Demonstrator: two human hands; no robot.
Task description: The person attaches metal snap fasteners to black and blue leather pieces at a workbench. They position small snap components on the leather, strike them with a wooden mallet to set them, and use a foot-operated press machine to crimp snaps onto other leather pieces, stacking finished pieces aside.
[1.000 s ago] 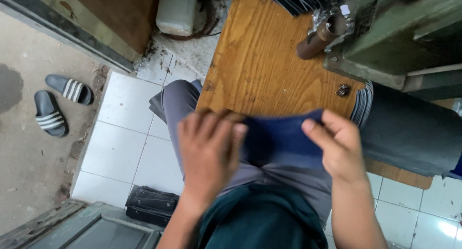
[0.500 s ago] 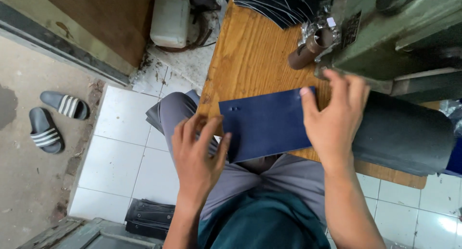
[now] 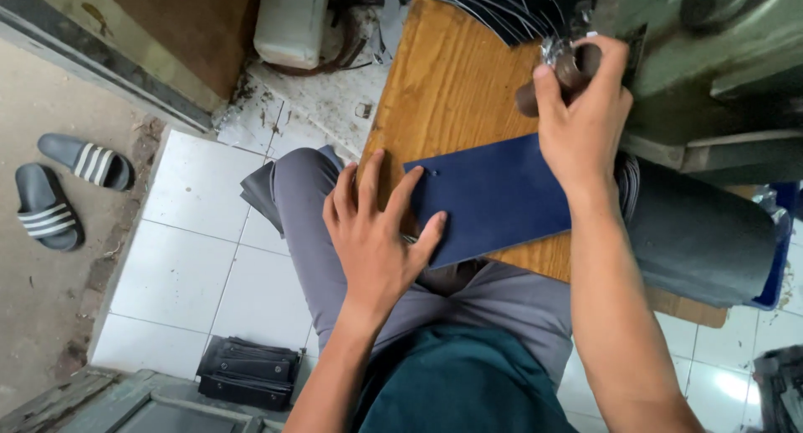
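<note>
1. Change since a second ago: the dark blue sheet was bunched up between both hands over my lap. It now lies flat on the wooden tabletop, at the near edge, with its near-left corner overhanging toward my knee.
2. Left hand has gone from gripping to pressing: fingers spread and flat, palm off the near edge, fingertips on the sheet's left end. Grip apart, clamped on nothing.
3. Right hand has let go of the sheet's right end and moved up to the green machine at the far right edge. Fingers are curled around the brown cylindrical part; wrist rests over the sheet's right end.
4. My read: handling is done, the sheet is laid out and pinned, and attention is on the machine head.
5. Containers:
   - white plastic jug on the floor past the far left corner; contents not visible.
   - dark tray on the floor tiles by my left leg, holding stacked dark flat pieces.
6. A fan of dark cut pieces lies loose at the far edge.
</note>
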